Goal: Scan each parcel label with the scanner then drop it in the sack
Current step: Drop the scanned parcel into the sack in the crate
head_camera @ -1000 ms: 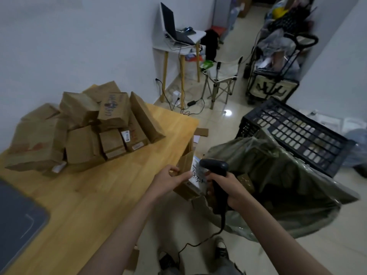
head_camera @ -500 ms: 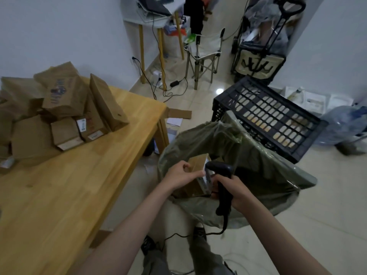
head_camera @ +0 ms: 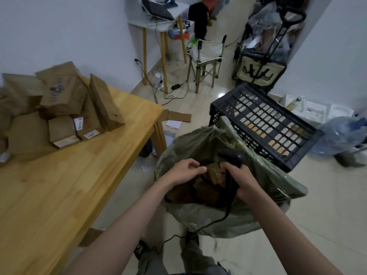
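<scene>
Black scanner (head_camera: pixel 230 165) gripped by right hand (head_camera: pixel 241 178) | left hand (head_camera: pixel 183 171) fingers loosely curled, empty, over sack (head_camera: pixel 198 143)

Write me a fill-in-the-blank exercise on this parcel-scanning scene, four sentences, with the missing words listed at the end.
1. The right hand grips the black ____ by its handle.
2. Both hands are above the open mouth of the green ____.
3. The pile of brown parcels waiting to be scanned lies on the wooden ____.
4. Behind the sack stands a black plastic ____.

Missing words: scanner; sack; table; crate
</scene>
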A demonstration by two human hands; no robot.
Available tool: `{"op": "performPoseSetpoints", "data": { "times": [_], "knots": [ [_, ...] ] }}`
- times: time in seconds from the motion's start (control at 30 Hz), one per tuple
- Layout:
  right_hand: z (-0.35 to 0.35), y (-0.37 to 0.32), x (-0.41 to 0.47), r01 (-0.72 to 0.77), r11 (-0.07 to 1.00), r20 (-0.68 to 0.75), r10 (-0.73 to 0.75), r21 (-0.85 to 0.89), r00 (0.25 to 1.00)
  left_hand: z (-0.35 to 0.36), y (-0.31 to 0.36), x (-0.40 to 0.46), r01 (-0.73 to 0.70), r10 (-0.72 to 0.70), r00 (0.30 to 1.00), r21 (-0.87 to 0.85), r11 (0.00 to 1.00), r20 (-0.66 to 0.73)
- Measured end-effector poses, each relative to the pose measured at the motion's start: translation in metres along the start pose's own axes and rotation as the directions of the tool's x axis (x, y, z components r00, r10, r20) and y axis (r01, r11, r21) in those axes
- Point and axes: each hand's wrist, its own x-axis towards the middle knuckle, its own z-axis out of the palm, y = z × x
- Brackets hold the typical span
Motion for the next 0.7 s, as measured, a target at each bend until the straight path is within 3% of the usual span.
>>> {"op": "performPoseSetpoints", "data": {
  "times": [0.27,0.47,0.7],
  "knots": [
    [0.123,-0.019,-0.02,0.095,0.98,0.29,-0.041,-0.175,0.956,-0.096,-0.048,-0.068,0.06,-0.069,0.961,-0.044,0.997,-0.269],
    [0.236,-0.026,-0.05,0.227,0.92,0.432,-0.071,-0.321,0.899,-0.174,-0.109,-0.139,0.104,-0.152,0.868,-0.127,0.987,-0.473],
    [0.351,-0.027,-0.075,0.334,0.872,0.57,-0.079,-0.358,0.818,-0.258,-0.176,-0.201,0.208,-0.177,0.762,-0.023,0.978,-0.622]
  ]
}}
